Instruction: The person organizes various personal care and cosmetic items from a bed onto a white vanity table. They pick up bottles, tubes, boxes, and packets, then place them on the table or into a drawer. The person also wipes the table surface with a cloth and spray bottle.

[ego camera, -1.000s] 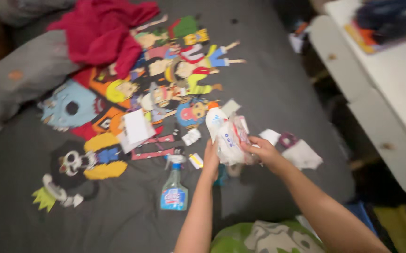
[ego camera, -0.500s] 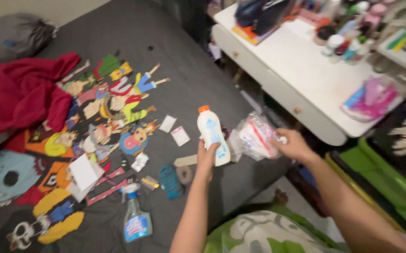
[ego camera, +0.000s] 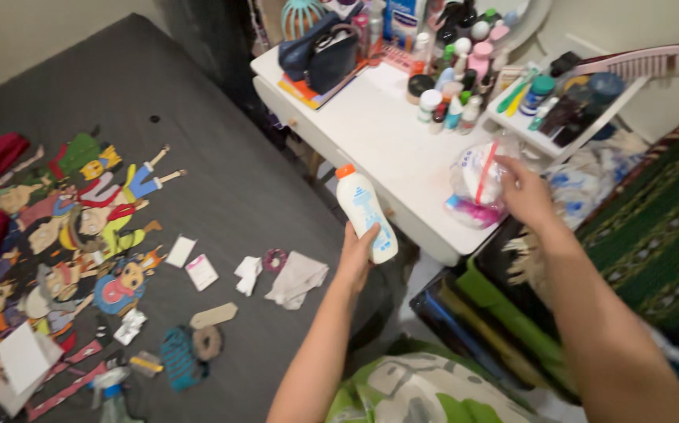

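My left hand [ego camera: 357,254] grips a white bottle [ego camera: 364,211] with an orange cap, held upright over the edge of the grey bed [ego camera: 222,180]. Out to the right, my right hand [ego camera: 526,193] holds a clear plastic bag [ego camera: 476,178] with a red stripe and something pink inside, just above the near corner of the white dresser [ego camera: 371,129]. Both arms reach forward from the bottom of the view.
The dresser top carries several small bottles [ego camera: 453,102], a dark handbag [ego camera: 324,51] and a white shelf tray [ego camera: 547,106]. Small papers, a white cloth [ego camera: 296,278] and a donut-shaped item [ego camera: 274,259] lie on the bed. Green fabric [ego camera: 653,227] lies right.
The view has swung right from the bed to the dresser. Both hands lifted the bottle and the bag off the bed; the right hand carried the bag over to the dresser's corner.
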